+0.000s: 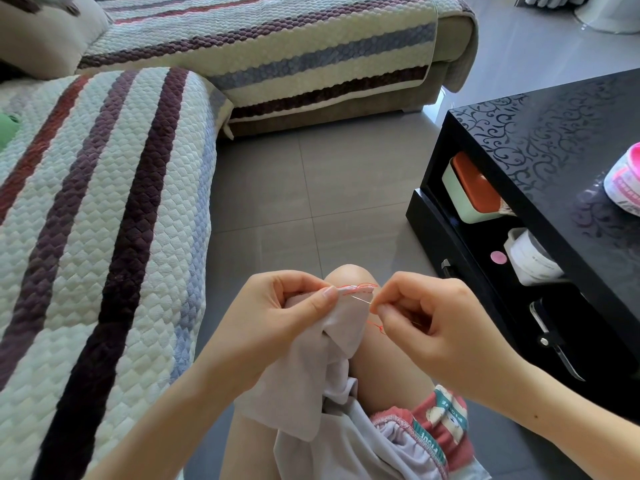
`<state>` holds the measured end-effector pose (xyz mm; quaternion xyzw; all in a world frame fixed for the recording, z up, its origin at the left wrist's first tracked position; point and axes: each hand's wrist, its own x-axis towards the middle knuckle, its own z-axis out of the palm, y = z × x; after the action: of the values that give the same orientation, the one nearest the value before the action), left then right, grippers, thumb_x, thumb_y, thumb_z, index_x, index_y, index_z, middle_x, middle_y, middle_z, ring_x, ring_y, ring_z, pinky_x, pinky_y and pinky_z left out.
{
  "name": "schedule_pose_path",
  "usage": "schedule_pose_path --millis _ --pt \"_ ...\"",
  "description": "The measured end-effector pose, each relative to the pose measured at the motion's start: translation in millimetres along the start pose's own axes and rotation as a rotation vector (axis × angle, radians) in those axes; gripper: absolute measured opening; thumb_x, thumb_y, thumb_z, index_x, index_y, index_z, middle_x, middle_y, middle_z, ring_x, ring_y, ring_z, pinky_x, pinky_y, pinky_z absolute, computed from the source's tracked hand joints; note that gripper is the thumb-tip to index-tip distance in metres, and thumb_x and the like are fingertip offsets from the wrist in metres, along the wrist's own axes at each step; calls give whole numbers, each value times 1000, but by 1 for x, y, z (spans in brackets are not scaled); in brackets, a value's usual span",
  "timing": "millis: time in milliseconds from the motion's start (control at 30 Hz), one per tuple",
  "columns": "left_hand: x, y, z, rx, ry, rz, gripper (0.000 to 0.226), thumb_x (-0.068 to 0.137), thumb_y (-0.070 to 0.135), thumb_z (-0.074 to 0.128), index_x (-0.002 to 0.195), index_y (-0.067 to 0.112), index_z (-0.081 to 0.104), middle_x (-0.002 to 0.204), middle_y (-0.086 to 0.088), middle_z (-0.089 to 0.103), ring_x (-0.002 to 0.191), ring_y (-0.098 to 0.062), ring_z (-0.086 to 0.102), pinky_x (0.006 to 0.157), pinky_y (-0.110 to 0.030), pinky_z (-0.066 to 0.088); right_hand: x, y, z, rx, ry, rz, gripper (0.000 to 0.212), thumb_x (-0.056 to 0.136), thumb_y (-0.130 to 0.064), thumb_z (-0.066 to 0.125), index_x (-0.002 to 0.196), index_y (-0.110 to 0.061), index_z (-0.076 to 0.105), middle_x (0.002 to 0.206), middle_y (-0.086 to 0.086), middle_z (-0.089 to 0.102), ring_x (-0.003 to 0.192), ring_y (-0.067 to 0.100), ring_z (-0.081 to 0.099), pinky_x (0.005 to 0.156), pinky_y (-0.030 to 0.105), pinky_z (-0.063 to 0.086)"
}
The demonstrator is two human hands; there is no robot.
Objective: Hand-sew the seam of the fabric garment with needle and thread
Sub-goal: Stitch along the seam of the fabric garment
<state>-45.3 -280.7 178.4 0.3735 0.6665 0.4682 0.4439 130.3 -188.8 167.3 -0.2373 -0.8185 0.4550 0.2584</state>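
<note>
Pinching the top edge of the fabric (332, 330) between thumb and curled fingers, the left hand (280, 306) holds the seam (356, 289) up just above the knee (349, 275). Its thumb covers the seam's near end. The right hand (433, 317), just beside it, is closed in a pinch on the needle (362, 299). The needle's tip points toward the left hand, into the fabric just under the seam, and its rear end is hidden by the fingertips. Red thread (377, 327) runs in stitches along the seam and loops loosely below the right thumb. Below both hands the fabric hangs down over the thigh and gathers in the lap against patterned shorts (443, 420). Beyond the left hand and to its outer side lies a striped quilted sofa (104, 202). Grey tiled floor (311, 188) lies beyond the knee. To the outer side of the right hand stands a black counter (554, 133) with a pink-lidded jar (623, 181) on top. On its open shelf are an orange-lidded box (471, 188), a white tub (530, 258) and a metal tool (554, 337).
</note>
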Motion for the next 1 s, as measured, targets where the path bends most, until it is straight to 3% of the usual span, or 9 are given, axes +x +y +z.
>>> schedule_pose_path --millis 533,700,1000 --pt "-2 3 0 24 6 17 19 73 37 69 79 21 77 78 -4 74 77 -16 67 76 -41 54 2 -1 2 -41 -4 -18 10 79 -5 56 70 -9 60 50 1 46 42 5 33 46 10 26" --pt "-2 2 -2 28 7 24 17 73 36 69 78 22 77 75 -1 73 75 -14 67 72 -35 53 2 -2 1 -27 -1 -16 11 78 -5 56 70 -9 61 48 -8 41 41 5 33 46 9 26" --pt "-2 3 -2 39 -4 52 15 73 35 68 77 23 77 71 3 72 71 -7 66 65 -21 52 4 -4 1 -41 -7 -15 10 78 -5 56 70 -9 61 49 1 45 42 6 33 47 10 26"
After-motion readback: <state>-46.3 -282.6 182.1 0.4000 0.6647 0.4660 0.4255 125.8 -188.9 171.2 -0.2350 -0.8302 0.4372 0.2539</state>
